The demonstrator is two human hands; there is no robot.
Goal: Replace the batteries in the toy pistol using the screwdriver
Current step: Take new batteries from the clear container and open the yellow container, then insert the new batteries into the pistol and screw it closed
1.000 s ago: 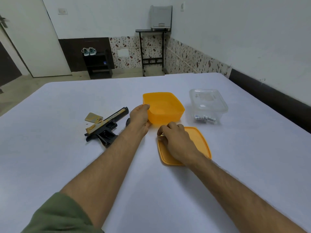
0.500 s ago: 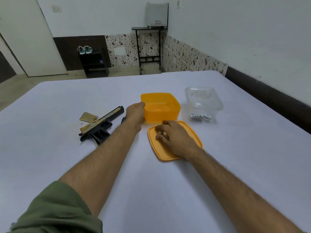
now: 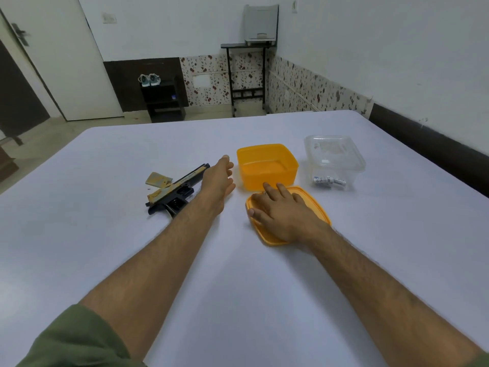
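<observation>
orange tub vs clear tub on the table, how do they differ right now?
The orange tub is opaque; the clear tub is see-through. The orange tub stands open, with its orange lid flat on the table under the right hand; the clear tub has its lid on. The orange tub looks empty; the clear tub holds batteries. Both are rounded rectangular plastic boxes.

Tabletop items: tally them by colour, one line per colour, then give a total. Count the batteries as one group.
Orange: 2, the tub and its lid
Clear: 1, the lidded box
White: 1, the batteries inside that box
Black and gold: 2, the toy pistol and its loose cover
Total: 6
</observation>
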